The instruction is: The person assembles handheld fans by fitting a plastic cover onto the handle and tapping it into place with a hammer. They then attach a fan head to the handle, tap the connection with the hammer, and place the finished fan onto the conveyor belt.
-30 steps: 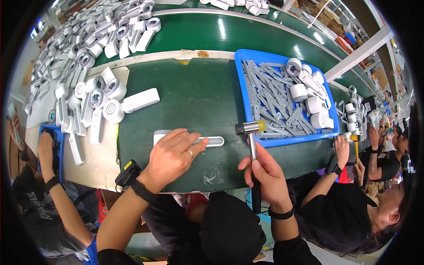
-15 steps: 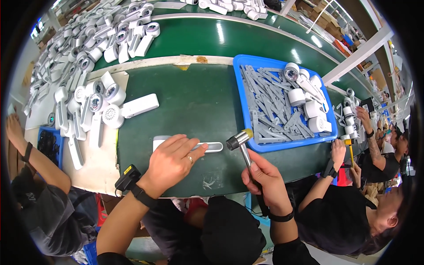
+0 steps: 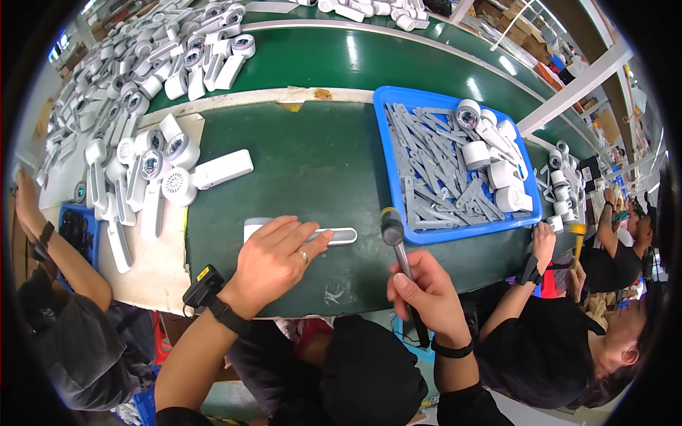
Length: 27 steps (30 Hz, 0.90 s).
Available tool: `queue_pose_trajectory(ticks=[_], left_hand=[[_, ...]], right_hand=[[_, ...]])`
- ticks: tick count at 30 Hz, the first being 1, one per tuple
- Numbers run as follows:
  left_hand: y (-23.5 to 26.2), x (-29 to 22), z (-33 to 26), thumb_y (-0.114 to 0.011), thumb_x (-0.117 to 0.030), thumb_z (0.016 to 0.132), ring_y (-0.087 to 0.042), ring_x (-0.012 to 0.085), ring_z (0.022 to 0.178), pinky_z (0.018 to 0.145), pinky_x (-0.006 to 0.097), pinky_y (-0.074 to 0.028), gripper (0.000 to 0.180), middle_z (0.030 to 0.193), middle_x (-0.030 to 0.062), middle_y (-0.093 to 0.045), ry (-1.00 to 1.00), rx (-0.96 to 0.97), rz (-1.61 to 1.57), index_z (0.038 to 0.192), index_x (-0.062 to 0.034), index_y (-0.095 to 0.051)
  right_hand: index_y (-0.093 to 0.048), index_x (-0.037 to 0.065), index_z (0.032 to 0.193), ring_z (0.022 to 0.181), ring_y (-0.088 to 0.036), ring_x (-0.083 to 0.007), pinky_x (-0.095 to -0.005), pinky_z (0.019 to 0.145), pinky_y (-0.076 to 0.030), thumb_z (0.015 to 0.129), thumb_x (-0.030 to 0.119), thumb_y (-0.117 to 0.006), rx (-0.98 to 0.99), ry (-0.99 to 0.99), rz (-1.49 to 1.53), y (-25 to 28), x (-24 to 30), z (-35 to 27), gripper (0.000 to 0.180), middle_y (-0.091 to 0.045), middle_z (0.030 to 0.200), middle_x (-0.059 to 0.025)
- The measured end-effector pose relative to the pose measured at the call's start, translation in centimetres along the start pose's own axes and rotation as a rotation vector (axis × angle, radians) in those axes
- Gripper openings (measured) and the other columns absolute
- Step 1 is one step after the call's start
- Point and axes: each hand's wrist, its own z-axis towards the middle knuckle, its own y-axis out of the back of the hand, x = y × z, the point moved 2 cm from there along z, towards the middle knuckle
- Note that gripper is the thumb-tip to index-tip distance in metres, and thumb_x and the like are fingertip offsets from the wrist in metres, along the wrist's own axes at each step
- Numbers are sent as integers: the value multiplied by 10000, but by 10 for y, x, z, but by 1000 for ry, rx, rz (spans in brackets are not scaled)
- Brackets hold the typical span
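On the green work mat lies a white handheld fan [image 3: 344,236], its grey-inlaid handle pointing right. My left hand [image 3: 273,259] rests across it with the fingers closed over its body, hiding most of its round end. In my right hand [image 3: 430,291] is a small hammer [image 3: 393,233], gripped by its dark handle. The hammer head is raised, to the right of the fan's handle tip and apart from it.
A blue tray [image 3: 387,156] at right holds grey strips [image 3: 433,167] and several white fans. A loose white fan [image 3: 224,169] lies beside a cluster at left; a large pile [image 3: 135,78] stands behind. Co-workers flank me; a hand [image 3: 544,245] at right is near the tray.
My right hand has turned the hammer, and its head has shifted slightly right, away from the fan's handle. My left hand and the fan stay in place.
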Motion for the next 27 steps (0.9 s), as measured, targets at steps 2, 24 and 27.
queue_pose_trajectory(ticks=[2, 24, 27], left_hand=[[0, 0, 1, -848, -120, 798, -721, 247, 844, 884, 404, -613, 248, 996, 72, -749, -4, -4, -2, 1039, -82, -801], [-1, -1, -1, -864, -103, 777, -729, 246, 838, 872, 407, -623, 255, 993, 81, -757, 10, 12, -7, 1024, -77, -806], [-1, 0, 2, -865, -102, 774, -729, 249, 840, 871, 407, -623, 254, 991, 80, -757, 0, 0, -11, 1019, -76, -804]], right_hand=[[-587, 18, 1412, 695, -615, -128, -264, 661, -520, 1083, 68, -545, -187, 210, -363, -6, 2, 0, 335, -668, 871, -76], [-613, 235, 1496, 609, -583, -261, -387, 565, -500, 772, -91, -620, -511, 619, -1227, -25, 9, -1, 795, -527, 784, -70], [-634, 239, 1479, 592, -562, -252, -383, 550, -482, 757, -94, -640, -514, 646, -1291, -27, -4, 7, 795, -508, 776, -60]])
